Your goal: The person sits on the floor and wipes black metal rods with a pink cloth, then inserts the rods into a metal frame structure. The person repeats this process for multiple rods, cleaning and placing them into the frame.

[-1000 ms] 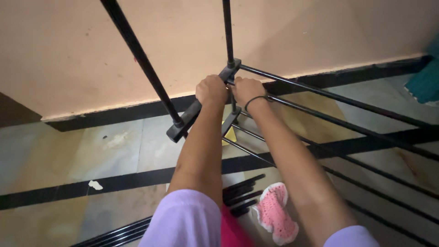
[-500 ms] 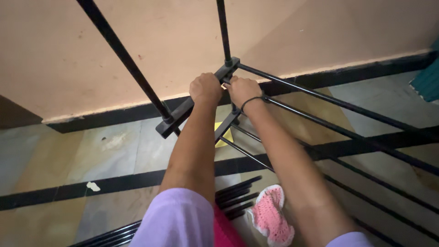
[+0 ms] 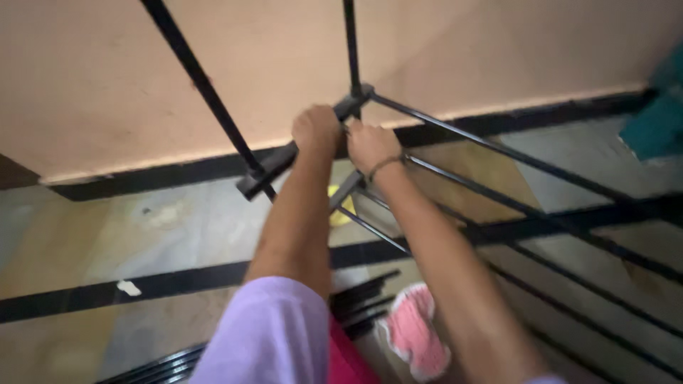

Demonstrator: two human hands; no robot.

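The wall (image 3: 498,57) is a soft peach colour with a black strip (image 3: 142,178) along the bottom. The floor (image 3: 107,235) has shiny grey and tan tiles with black lines (image 3: 85,295) across them.

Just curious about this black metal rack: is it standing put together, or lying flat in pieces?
Partly put together: the rack has upright and slanting bars meeting at a corner joint, which the left hand and right hand grip. More loose bars lie on the floor.

black rack (image 3: 491,146), lilac sleeve (image 3: 274,331), pink slipper (image 3: 416,338).
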